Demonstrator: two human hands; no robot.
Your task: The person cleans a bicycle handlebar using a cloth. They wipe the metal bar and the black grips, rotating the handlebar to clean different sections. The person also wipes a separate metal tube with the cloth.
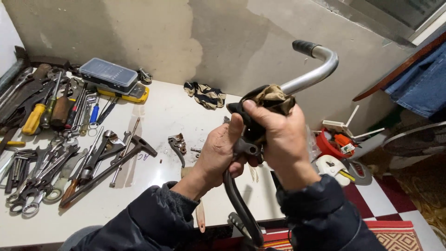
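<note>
Your left hand (pixel 222 151) is closed around the black brake lever (pixel 238 195), thumb up against the dark clamp where the lever meets the handlebar (pixel 312 70). Your right hand (pixel 280 137) is clenched over a dirty rag (pixel 273 99), pressing it onto the bar just above the clamp. The handlebar is silver and curved, rising up and right from both hands to a black end grip (pixel 304 46) — held in the air over the right edge of the white table (pixel 167 111).

On the table: a spread of wrenches, pliers and screwdrivers (pixel 51 139) at left, a clear-lidded parts box (pixel 108 74) near the wall, a crumpled striped cloth (pixel 204 94) further right, and a loose small lever piece (pixel 177 145) just left of your left hand — not touching it.
</note>
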